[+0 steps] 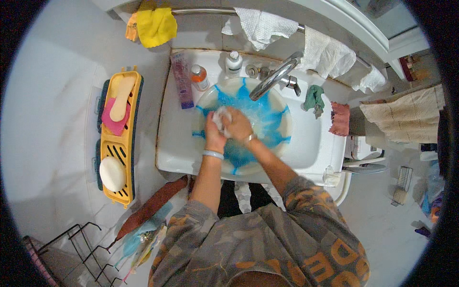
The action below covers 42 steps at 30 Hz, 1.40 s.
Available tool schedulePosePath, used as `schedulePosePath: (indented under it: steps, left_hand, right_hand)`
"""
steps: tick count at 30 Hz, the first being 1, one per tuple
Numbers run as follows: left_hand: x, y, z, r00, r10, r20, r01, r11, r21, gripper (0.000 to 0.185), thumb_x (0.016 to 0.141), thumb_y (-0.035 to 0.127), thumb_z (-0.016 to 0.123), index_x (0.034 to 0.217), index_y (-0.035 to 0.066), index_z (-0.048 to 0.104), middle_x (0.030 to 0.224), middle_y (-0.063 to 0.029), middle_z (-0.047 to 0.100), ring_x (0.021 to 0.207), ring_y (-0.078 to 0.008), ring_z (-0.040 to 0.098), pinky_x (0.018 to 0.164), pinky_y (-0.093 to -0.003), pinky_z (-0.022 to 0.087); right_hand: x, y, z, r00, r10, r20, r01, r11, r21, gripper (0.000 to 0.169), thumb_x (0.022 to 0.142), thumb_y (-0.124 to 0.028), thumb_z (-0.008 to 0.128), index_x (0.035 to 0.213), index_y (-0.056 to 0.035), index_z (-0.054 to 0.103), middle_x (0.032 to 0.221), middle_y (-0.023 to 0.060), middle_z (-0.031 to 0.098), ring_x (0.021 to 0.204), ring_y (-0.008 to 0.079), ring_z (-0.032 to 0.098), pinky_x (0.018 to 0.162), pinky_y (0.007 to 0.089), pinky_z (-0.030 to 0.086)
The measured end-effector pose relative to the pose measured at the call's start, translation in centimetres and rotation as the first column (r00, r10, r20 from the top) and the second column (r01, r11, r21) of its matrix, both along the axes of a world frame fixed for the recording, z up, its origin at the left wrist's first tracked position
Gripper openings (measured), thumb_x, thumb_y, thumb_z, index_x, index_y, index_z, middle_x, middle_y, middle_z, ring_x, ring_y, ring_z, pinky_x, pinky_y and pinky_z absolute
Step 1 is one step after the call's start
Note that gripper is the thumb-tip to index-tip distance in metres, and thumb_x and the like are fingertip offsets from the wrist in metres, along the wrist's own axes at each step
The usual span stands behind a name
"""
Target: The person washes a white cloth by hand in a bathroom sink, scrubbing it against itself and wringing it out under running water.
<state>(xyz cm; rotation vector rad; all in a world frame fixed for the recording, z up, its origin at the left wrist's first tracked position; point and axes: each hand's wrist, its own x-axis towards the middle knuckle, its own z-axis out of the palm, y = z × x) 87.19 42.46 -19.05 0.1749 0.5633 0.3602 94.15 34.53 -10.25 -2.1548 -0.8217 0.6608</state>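
Observation:
Both my hands meet over a round basin with a blue pattern on a pale ground, set in a white sink. A small white wad, likely wet cloth, is pressed between them. My left hand, with a pale bangle at its wrist, cups the wad from the left. My right hand, blurred, grips it from the right. Water in the basin looks stirred just right of my hands. The curved chrome faucet reaches over the basin's far side.
Behind the basin stand an orange bottle, a white bottle and a purple tube. A green cloth lies right of the faucet. White cloths hang on a rail. A yellow wall rack holds white soap.

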Motion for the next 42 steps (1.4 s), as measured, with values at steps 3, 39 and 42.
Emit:
schedulePosePath:
  steps: [3,39,42]
  left_hand:
    - [-0.6,1.3,1.1,0.955,0.145,-0.260,-0.161,0.986,-0.040,0.042,0.091,0.045,0.040,0.112,0.011,0.055,0.106,-0.0075,0.061,0.101,-0.0280,0.056,0.084,-0.0397,0.047]
    - [2.1,-0.8,1.7,0.997,-0.056,-0.052,0.056,0.998,0.014,0.042,0.091,0.048,0.040,0.113,0.013,0.051,0.109,-0.0086,0.056,0.100,-0.0255,0.055,0.089,-0.0401,0.043]
    - [-0.1,1.2,-0.8,0.950,-0.055,0.306,0.076,0.995,-0.058,0.048,0.091,0.051,0.038,0.116,0.012,0.051,0.111,-0.0075,0.057,0.105,-0.0278,0.053,0.089,-0.0417,0.043]
  right_hand:
    - [-4.3,-2.5,1.2,0.988,0.034,0.152,-0.060,0.984,0.169,0.040,0.085,-0.036,0.049,0.107,-0.0047,0.057,0.108,0.0270,0.055,0.099,0.0415,0.053,0.086,0.0447,0.043]
    - [2.6,1.1,-0.7,0.977,-0.145,0.154,0.147,0.989,-0.002,0.040,0.085,-0.042,0.048,0.093,-0.0050,0.060,0.089,0.0255,0.061,0.078,0.0404,0.060,0.068,0.0489,0.047]
    - [-3.8,-1.5,2.0,0.902,-0.125,0.414,0.018,0.968,0.251,0.037,0.086,-0.041,0.045,0.098,-0.0085,0.060,0.092,0.0246,0.062,0.077,0.0381,0.062,0.066,0.0497,0.049]
